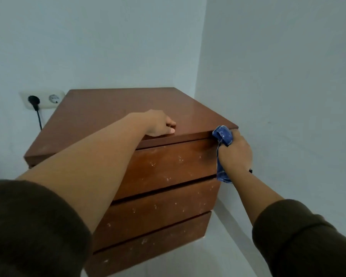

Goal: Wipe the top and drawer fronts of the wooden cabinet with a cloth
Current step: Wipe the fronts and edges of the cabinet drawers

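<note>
A reddish-brown wooden cabinet (112, 108) with three drawer fronts stands in the corner of a pale room. Its drawer fronts carry small white specks. My left hand (160, 123) rests on the top near the front edge, with its fingers curled under. My right hand (235, 154) grips a crumpled blue cloth (224, 135) and holds it against the right front corner of the top, beside the upper drawer front (168, 164). A tail of the cloth hangs down below my wrist.
A white double wall socket (42, 98) sits left of the cabinet, with a black plug and cable in its left outlet. The right wall stands close beside the cabinet. The pale floor (218, 256) shows below the bottom drawer.
</note>
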Motion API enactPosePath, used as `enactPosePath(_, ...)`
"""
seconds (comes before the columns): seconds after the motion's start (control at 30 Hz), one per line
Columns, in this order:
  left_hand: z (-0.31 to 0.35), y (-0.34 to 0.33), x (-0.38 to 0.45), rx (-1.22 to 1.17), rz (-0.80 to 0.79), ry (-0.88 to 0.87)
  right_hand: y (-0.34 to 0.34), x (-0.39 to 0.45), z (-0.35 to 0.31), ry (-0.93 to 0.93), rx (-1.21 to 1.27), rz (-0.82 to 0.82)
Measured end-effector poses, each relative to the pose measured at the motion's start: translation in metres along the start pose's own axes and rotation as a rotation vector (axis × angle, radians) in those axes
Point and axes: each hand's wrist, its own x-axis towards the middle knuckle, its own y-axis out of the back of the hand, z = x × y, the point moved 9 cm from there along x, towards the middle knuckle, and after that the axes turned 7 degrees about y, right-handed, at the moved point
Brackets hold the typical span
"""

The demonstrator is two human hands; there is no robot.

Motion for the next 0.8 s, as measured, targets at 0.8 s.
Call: enactPosePath(0.8,-0.232,-0.014,-0.189,-0.374,0.318,0.313,-0.096,-0.169,-0.251,0.375,-0.005,-0.255)
